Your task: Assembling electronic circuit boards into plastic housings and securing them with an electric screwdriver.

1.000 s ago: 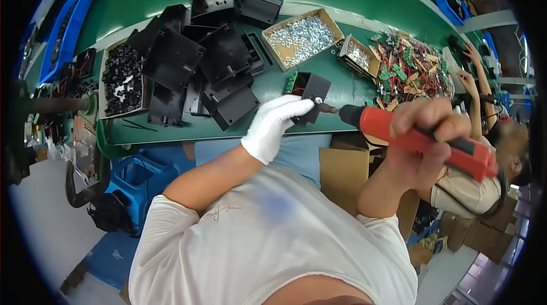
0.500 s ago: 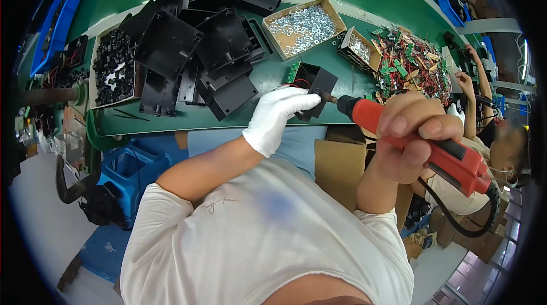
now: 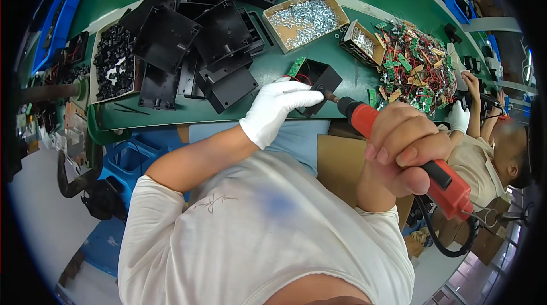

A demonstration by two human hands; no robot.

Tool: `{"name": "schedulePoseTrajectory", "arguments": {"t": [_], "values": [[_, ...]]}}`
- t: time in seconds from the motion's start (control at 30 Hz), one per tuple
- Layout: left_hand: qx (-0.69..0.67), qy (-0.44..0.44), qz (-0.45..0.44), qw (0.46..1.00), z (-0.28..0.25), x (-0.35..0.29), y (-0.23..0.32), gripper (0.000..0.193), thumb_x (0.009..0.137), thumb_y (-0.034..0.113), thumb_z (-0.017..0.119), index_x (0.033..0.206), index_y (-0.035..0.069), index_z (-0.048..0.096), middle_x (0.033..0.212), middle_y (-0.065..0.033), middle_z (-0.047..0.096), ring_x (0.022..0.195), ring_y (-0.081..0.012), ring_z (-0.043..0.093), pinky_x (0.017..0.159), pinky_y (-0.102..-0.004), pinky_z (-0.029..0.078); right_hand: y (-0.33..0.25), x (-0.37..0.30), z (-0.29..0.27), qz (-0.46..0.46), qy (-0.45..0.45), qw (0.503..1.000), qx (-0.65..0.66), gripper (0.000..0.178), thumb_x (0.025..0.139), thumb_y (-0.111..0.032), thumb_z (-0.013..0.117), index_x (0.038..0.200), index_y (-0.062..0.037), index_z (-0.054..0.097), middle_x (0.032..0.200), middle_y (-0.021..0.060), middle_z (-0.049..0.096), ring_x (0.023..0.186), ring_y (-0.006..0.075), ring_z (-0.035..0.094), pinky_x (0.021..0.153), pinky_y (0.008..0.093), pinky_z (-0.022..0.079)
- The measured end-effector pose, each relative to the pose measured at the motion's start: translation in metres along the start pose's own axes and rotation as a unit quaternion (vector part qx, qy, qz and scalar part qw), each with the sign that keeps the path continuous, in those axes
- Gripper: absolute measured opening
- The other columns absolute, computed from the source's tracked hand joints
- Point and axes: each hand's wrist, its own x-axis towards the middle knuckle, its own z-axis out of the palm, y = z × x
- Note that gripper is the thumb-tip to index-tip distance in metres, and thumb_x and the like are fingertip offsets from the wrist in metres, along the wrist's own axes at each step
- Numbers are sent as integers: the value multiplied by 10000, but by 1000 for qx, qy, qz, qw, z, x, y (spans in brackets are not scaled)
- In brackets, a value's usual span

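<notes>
My left hand [image 3: 278, 107], in a white glove, grips the near side of a small black plastic box [image 3: 325, 77] at the table's front edge. A green circuit board [image 3: 297, 66] with red wires shows at the box's left side. My bare right hand [image 3: 402, 148] is wrapped round a red electric screwdriver [image 3: 364, 118] with a black cable. Its tip points left and meets the box's near wall beside my left fingertips. Whether a screw sits under the tip is hidden.
Black plastic housings [image 3: 168, 40] pile up at left, beside a box of small black parts [image 3: 114, 68]. Cardboard trays of washers [image 3: 307, 20] and metal pieces [image 3: 362, 43] stand behind. Wired circuit boards [image 3: 416, 66] heap at right, near another person [image 3: 478, 162].
The rear end of the screwdriver has swung down and slightly left with my right hand, while its tip stays at the box. The co-worker's gloved hand has come further into view.
</notes>
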Motion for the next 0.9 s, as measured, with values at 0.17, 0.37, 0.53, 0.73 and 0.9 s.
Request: {"name": "schedulePoseTrajectory", "arguments": {"t": [0.17, 0.37, 0.53, 0.73, 0.9], "values": [[-11, 0, -28, 1000, 5, -2, 4, 217, 904, 167, 724, 1006, -20, 767, 973, -58, 687, 932, -166, 586, 890, -281, 455, -2, 4, -5, -17, -27, 999, -17, 316, 951, -427, 750, 1002, -153, 602, 767, 24, 698, 560, 148, 641, 546, 253, 474], [12, 16, -9, 1000, 31, -12, 33, 339, 847, 111, 780, 1138, -13, 656, 1054, -88, 652, 925, -159, 606, 893, -287, 488, -49, 16, -27, -33, -83, 995, -44, 408, 976, -476, 675, 1261, -189, 624, 895, 18, 721, 572, 122, 610, 542, 246, 448], [74, 98, 89, 989, 55, -3, 28, 507, 749, 100, 841, 1170, 26, 568, 1155, -128, 617, 1005, -195, 607, 927, -321, 494, -47, -11, -31, -125, 94, 985, -67, 452, 1001, -498, 648, 1311, -174, 596, 993, 42, 700, 591, 138, 575, 574, 256, 469], [232, 210, 322, 893, 47, 5, 35, 587, 641, 103, 869, 1131, 45, 552, 1281, -177, 579, 1161, -298, 589, 984, -384, 491, -69, -23, -61, -166, 286, 942, -47, 455, 1012, -481, 632, 1320, -150, 587, 1055, 54, 675, 603, 143, 571, 604, 249, 464], [345, 244, 467, 777, 41, 2, 58, 711, 568, 44, 885, 1189, 71, 539, 1322, -182, 557, 1157, -325, 597, 985, -403, 508, -13, -21, -63, 8, 323, 946, -26, 424, 1025, -346, 622, 1322, -48, 567, 1132, 138, 688, 688, 184, 633, 725, 251, 513]]}}
